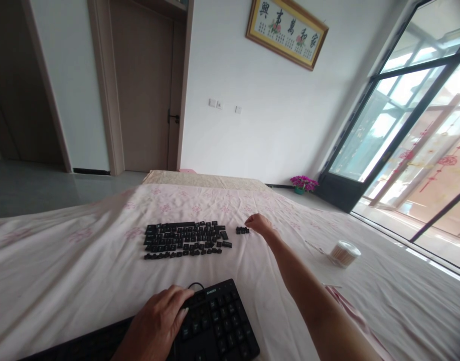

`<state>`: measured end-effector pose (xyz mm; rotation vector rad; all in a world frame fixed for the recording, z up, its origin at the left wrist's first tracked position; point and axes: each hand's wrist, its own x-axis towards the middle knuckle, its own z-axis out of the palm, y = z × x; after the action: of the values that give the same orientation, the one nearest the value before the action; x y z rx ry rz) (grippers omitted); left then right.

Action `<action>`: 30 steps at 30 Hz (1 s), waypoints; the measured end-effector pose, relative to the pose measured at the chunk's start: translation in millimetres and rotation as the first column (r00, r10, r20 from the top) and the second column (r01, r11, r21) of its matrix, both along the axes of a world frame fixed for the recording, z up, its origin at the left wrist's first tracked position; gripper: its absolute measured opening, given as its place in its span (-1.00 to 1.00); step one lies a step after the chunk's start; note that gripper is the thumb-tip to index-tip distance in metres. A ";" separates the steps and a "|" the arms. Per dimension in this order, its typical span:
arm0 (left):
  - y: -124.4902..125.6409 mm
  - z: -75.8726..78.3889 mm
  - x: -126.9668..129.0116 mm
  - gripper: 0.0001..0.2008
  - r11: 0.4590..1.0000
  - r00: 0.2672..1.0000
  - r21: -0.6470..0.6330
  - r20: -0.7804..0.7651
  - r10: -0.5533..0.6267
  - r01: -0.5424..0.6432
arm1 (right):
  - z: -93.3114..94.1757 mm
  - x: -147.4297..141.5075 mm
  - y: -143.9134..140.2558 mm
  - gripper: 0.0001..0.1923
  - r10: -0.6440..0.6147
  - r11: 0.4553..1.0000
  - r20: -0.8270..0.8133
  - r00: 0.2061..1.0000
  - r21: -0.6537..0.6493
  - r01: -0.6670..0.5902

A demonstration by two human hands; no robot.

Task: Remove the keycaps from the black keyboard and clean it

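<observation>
A black computer keyboard [230, 321] lies at the front on the cloth, its right-hand keys in place and its left part bare of visible caps. My left hand [160, 318] grips it near the top edge, fingers over the edge and thumb on the key area. Farther off, my right hand [258, 221] is stretched out with its fingers closed together, beside a small group of black keycaps [242, 230]. Whatever its fingertips may hold is hidden. Left of that group, many loose keycaps [184, 235] lie in rows on the cloth.
A patterned pale cloth [83, 265] covers the broad surface. To the right stands a round tub of cotton swabs [344, 253], with a few loose swabs [315, 246] near it. Behind are a door [143, 90], purple flowers [304, 183] and a glass door [410, 115].
</observation>
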<state>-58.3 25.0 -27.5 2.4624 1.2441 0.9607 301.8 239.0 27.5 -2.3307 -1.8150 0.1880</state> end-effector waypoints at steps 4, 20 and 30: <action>-0.2 0.2 0.2 -0.66 1.000 1.000 0.029 0.008 0.009 -0.009 | 4.4 -6.1 2.3 -0.76 0.012 1.000 0.020 1.000 0.003 -0.012; 1.7 -0.2 -0.4 -0.66 1.000 1.000 0.001 -0.026 -0.013 0.013 | 4.5 -5.9 7.5 -0.79 0.019 1.000 0.051 0.999 -0.011 -0.019; 2.6 0.5 -0.7 -0.66 1.000 0.999 -0.003 -0.031 -0.006 0.006 | -3.4 -1.2 17.0 -0.76 0.008 1.000 0.032 0.999 -0.010 -0.008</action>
<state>-59.0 27.5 -27.0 2.4864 1.2462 0.9214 300.6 256.0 24.1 -2.3470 -1.8428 0.1618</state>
